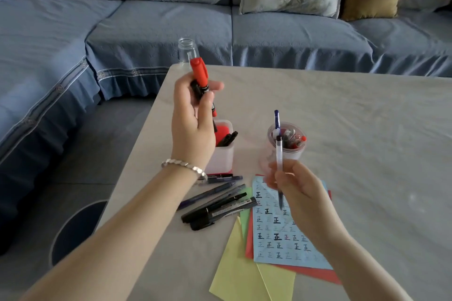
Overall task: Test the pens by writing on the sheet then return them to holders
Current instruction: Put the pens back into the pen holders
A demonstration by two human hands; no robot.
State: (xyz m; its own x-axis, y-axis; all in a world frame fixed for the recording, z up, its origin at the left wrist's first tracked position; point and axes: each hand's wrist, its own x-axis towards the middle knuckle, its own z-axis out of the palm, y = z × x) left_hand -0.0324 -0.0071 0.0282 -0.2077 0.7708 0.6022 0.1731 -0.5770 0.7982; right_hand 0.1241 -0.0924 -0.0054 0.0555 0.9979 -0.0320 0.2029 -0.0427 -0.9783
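Observation:
My left hand (pixel 193 117) is raised above the table and grips a red marker (pixel 200 76) together with a black pen. Just below it stands a white square holder (pixel 221 156) with red and black markers inside. My right hand (pixel 298 188) pinches a clear-barrelled pen (pixel 279 154), tip down, over the blue sheet (pixel 278 234) covered in written characters. Behind that pen stands a clear round cup holder (pixel 287 142) with several pens. More pens and black markers (pixel 217 208) lie loose on the table left of the sheet.
Red (pixel 249 247), green and yellow paper (pixel 242 276) sheets lie under the blue one. An empty clear jar (pixel 187 52) stands at the table's far left corner. A blue sofa with cushions runs behind and to the left. A round stool (pixel 78 230) sits by the table's left edge.

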